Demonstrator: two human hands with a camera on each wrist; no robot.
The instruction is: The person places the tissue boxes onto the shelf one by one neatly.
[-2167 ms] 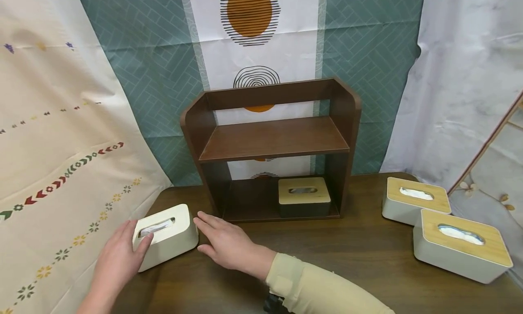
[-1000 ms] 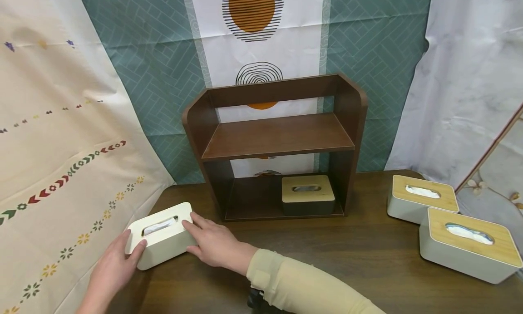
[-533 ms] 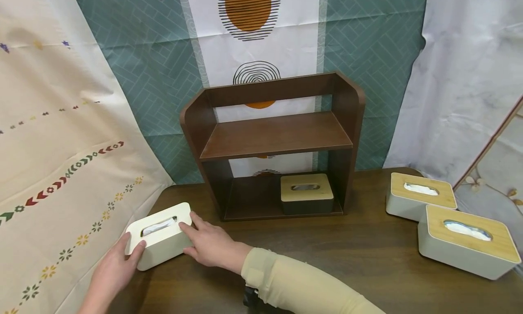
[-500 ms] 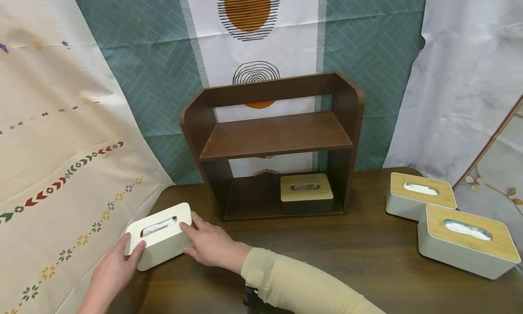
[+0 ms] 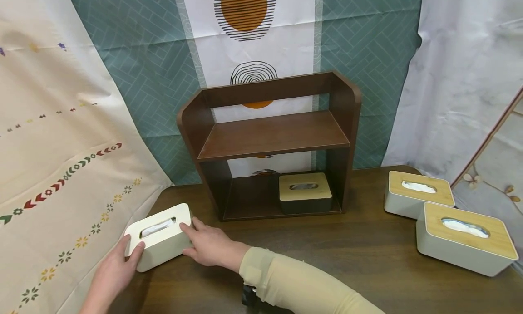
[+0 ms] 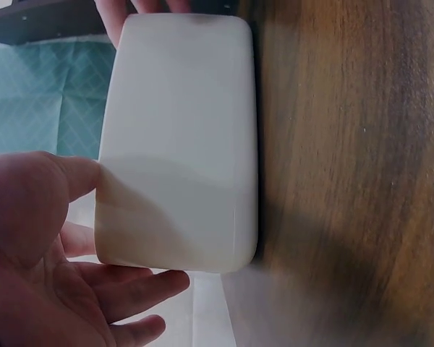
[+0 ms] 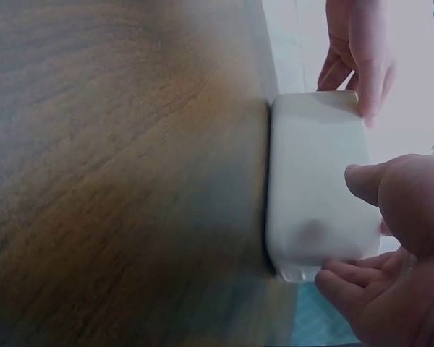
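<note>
With the left hand (image 5: 113,271) and the right hand (image 5: 209,243), holds a white tissue box (image 5: 167,248) by its two short ends. At the left end, sets the thumb against the front side and the fingers, spread and partly bent, round the corner; at the right end, does much the same, with both hands half-closed on the box. Rests the box on the brown surface (image 5: 318,255), slantwise, in front and to the left of the shelf (image 5: 273,134) and near the cream cloth (image 5: 81,182). Differs from the first frame mainly in the right hand, then clear of the box and now touching its end. Shows hardly any change over the last half second. Counts four tissue boxes in all: the white one, one dark tissue box (image 5: 305,195) on the lower level of the shelf, and at far right one grey tissue box (image 5: 421,193) behind a second grey tissue box (image 5: 463,241). Counts one shelf, with two levels.
</note>
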